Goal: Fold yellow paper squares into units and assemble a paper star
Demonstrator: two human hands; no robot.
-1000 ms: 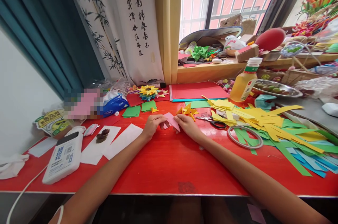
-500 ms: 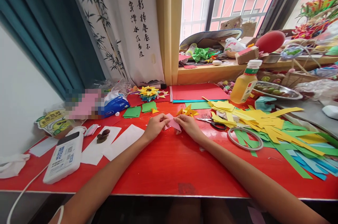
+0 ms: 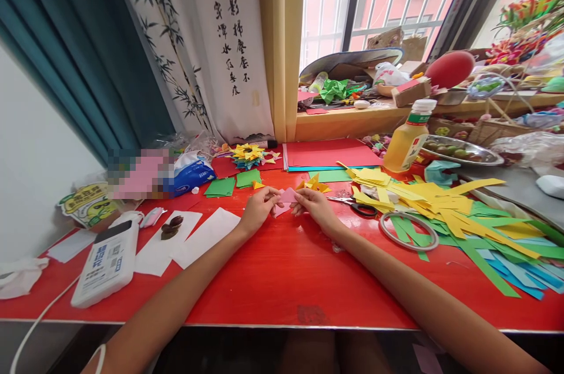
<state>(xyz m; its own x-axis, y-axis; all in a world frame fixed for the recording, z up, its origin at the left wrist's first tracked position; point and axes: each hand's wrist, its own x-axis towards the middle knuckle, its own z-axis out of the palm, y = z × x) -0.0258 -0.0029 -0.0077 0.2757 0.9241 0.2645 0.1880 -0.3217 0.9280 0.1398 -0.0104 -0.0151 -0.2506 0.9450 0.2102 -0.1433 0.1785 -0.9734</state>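
Note:
Between my two hands is a small folded piece of pink paper (image 3: 288, 195), held a little above the red table. My left hand (image 3: 261, 208) pinches its left side, and my right hand (image 3: 314, 205) pinches the right side. More pink paper (image 3: 282, 208) shows just below and behind it; whether it lies on the table I cannot tell. Folded yellow paper pieces (image 3: 315, 184) lie right behind my right hand. Small green paper squares (image 3: 221, 187) sit beyond my left hand, near a ring of folded yellow and blue paper (image 3: 248, 155).
Right of my hands lie scissors (image 3: 363, 209), a tape roll (image 3: 409, 231) and heaped yellow and green paper strips (image 3: 440, 204). A juice bottle (image 3: 408, 138) stands behind them. On the left are white paper sheets (image 3: 207, 240) and a white device (image 3: 106, 262). Red sheets (image 3: 330, 152) are stacked at the back.
The pink paper has turned between my fingers, from a slanted position to a flatter, wider one. Both hands stay in nearly the same place.

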